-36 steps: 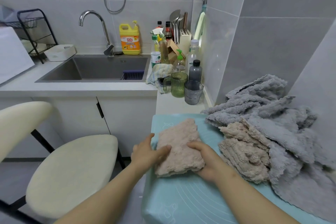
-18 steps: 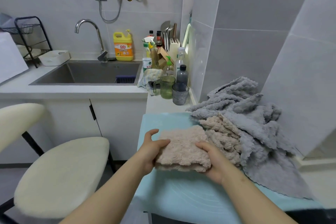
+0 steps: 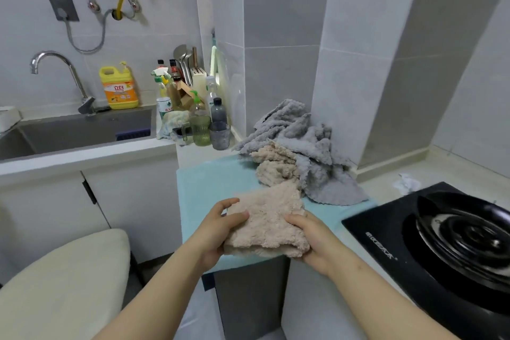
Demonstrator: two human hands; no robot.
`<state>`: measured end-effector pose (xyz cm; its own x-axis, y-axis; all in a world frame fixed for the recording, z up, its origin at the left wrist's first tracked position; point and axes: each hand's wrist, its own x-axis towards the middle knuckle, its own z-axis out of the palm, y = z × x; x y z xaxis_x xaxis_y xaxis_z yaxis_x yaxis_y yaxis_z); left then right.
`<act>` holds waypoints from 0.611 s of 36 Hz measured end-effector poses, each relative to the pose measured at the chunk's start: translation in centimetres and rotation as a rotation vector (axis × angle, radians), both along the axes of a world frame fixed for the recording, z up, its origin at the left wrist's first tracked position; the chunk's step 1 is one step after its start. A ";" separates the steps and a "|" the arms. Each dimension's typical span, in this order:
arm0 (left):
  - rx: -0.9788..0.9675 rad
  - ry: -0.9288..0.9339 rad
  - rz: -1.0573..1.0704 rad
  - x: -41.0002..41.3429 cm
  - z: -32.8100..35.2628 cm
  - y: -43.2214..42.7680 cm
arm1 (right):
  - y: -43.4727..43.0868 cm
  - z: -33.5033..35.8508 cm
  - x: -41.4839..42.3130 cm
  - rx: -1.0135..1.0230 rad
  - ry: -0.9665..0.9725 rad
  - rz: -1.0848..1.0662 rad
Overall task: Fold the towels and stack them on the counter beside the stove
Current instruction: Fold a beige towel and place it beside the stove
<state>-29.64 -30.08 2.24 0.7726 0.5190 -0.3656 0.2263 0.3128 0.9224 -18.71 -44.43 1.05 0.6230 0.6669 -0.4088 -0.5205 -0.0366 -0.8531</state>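
A folded beige towel [image 3: 269, 222] is lifted just above the front edge of the light blue mat [image 3: 209, 182]. My left hand [image 3: 218, 232] grips its left side, thumb on top. My right hand [image 3: 309, 243] grips its right side. Behind it lies a crumpled beige towel [image 3: 276, 167] against a heap of grey towels [image 3: 309, 146] in the corner. The black stove [image 3: 441, 243] sits on the counter at the right.
Bottles, a green glass [image 3: 201, 130] and a grey cup [image 3: 220, 135] crowd the counter behind the mat. The sink [image 3: 82, 132] with its tap is at the left. A cream chair [image 3: 60, 284] stands low left. A crumpled white paper [image 3: 405, 182] lies behind the stove.
Both hands have lifted the folded beige towel off the mat and carried it toward the front edge. The view has swung right, bringing the stove into sight.
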 end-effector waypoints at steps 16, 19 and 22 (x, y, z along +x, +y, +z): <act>0.058 -0.088 -0.465 -1.9 2.0 -23.8 | -26.3 3.6 -10.0 0.015 -0.040 -0.544; 0.080 -0.106 -0.546 -1.3 2.8 -28.7 | -31.1 4.3 -10.6 0.050 -0.061 -0.628; 0.066 -0.118 -0.646 -0.8 3.3 -34.1 | -36.8 4.8 -11.4 0.055 -0.094 -0.701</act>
<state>-30.42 -64.20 5.59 0.9692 -0.0441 -0.2424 0.2455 0.0905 0.9652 -30.10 -81.20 5.86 0.9441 0.1139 -0.3094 -0.3297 0.3250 -0.8864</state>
